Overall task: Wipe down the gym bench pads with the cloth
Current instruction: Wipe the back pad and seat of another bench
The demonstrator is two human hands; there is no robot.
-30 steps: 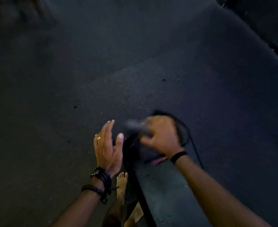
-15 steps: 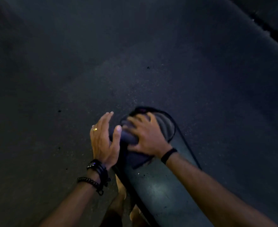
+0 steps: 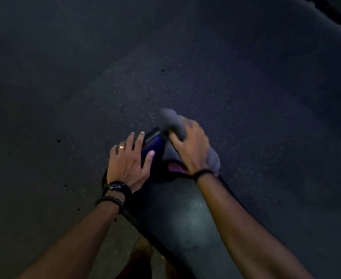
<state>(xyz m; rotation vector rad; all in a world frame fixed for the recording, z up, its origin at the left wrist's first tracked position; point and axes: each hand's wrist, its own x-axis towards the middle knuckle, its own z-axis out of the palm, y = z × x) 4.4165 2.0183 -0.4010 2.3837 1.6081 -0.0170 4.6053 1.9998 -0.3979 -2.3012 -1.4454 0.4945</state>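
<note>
Grey cloth (image 3: 173, 122) is gripped in the right hand (image 3: 189, 148) at the far end of the bench pad (image 3: 183, 220), evidently for wiping. The pad's side is braced by the flat, straight-fingered left hand (image 3: 128, 162), above dark speckled flooring (image 3: 85, 87).

- Dark speckled rubber floor (image 3: 125, 81) is filling nearly the whole view; fine pale flecks are showing most clearly in the brighter central patch.
- A few small black specks are lying scattered on the floor, one (image 3: 58, 140) at left and one (image 3: 163, 70) further up near centre.
- A darker strip (image 3: 334, 12) is running diagonally across the top right corner, along the floor's edge; detail too dim to resolve.
- A bare foot (image 3: 143, 247) is standing on the floor at the bottom of the view, partly hidden.
- Lighting is staying low throughout; edges of the view are fading to near black.
</note>
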